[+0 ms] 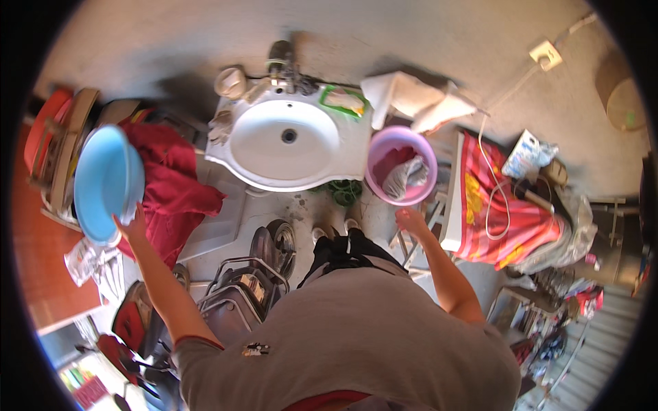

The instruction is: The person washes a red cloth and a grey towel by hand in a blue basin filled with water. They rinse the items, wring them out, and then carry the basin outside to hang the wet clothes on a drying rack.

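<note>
My left hand (130,227) is at the near rim of a light blue basin (106,181), thumb and fingers on either side of the edge. The basin is tilted at the far left, beside a dark red cloth (168,181). My right hand (411,222) hangs loosely curled with nothing visible in it, just nearer to me than a pink-purple bucket (374,175) and apart from it. Inside the bucket lie a dark red cloth (392,164) and a grey-white cloth (406,179).
Ahead stands a white washbasin (281,168) with a faucet (281,65). A green-edged packet (343,101) lies on its right corner. To my right is a table with a red striped cloth (480,205); a motor scooter (240,294) stands close on my left.
</note>
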The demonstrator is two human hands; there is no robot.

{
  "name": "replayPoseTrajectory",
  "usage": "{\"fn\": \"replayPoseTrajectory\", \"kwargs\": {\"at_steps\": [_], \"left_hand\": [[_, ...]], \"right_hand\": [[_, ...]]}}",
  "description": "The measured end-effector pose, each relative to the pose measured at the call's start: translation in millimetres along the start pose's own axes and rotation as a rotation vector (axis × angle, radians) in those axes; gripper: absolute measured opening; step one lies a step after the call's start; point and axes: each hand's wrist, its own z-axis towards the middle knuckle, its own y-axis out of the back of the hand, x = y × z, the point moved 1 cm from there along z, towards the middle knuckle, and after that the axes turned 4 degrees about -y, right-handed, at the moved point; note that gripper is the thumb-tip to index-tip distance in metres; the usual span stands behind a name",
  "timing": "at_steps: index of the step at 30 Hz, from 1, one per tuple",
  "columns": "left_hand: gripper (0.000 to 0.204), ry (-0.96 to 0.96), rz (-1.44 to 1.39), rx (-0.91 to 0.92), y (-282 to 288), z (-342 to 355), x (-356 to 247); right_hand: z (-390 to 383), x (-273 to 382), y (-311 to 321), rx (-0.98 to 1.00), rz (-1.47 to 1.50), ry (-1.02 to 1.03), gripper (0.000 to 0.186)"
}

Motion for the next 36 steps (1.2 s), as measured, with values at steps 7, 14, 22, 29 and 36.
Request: {"fn": "replayPoseTrajectory", "kwargs": {"at_steps": [7,14,22,29,36], "left_hand": [[0.024,0.236,0.493,0.107,82,-130,143],[0.019,0.918,0.995,0.074,47,-364,365],[0.028,0.936,1.353,0.201,3,-371,405],[0.058,1.283,1.025,0.601,-82,-385,528],[0.081,1.410,0.341,0.620,-161,-429,597]], "right_hand": [[91,-8,6,-0.147,-0.060,-0.304,0.056],[177,-39,-16,-0.554,-0.670,-0.343,0.094],[208,-53,22,-0.410,-0.152,-0.351,0.095],[64,55,122,-0.027,1.107,0.026,0.071],[-62,146,87,0.340,0.087,0.189,0.083]]}}
